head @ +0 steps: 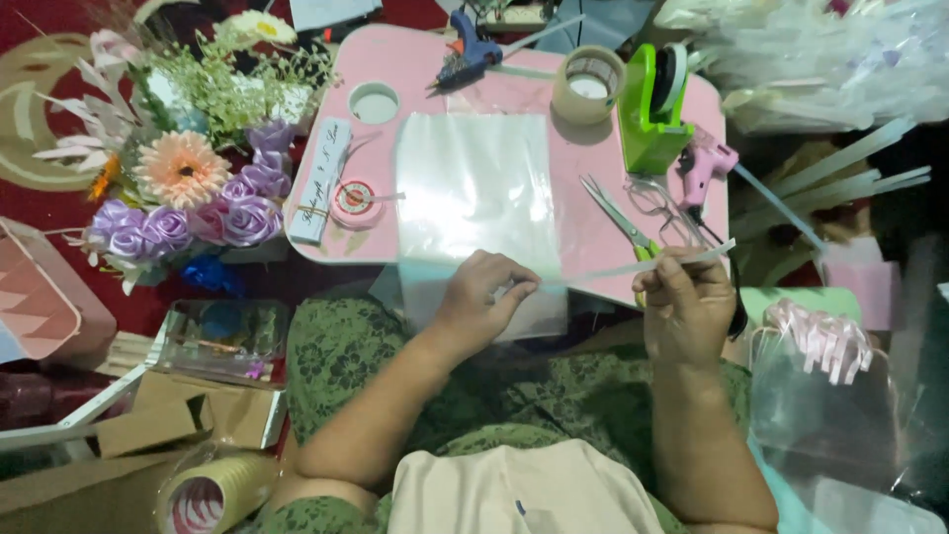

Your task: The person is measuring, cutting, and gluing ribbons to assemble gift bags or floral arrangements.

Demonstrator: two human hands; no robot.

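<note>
A: What do the 2 hands have between them?

B: A thin, pale strip [633, 267], probably clear tape or a sliver of plastic film. The left hand [474, 302] pinches one end in a narrow grip of thumb and fingertips. The right hand [687, 302] has closed its grip on the other end, which sticks out past the fingers toward the upper right.

A: Why stretched out like that?

B: My guess is to keep it taut and straight, so it does not curl or cling to itself. It hangs just over the near edge of the pink worktop [415, 69], in front of the clear plastic sheet [474, 183] that lies flat in the middle.

A: And the tools?

B: They ring the sheet, which leaves the centre free. The scissors [633, 213] lie just right of the sheet, near the right hand. Behind them stands a green tape dispenser [647, 104], with a roll of tape [588, 84] beside it. A pink glue gun [704, 163] rests at the right edge and a blue glue gun [470, 54] at the far side.

A: What is on the left?

B: A small red-and-white spool [354, 203] and a white label strip [321, 178], both on the worktop. Beyond the edge is a flower arrangement [198, 168] with purple roses and a peach daisy, well apart from both hands.
</note>
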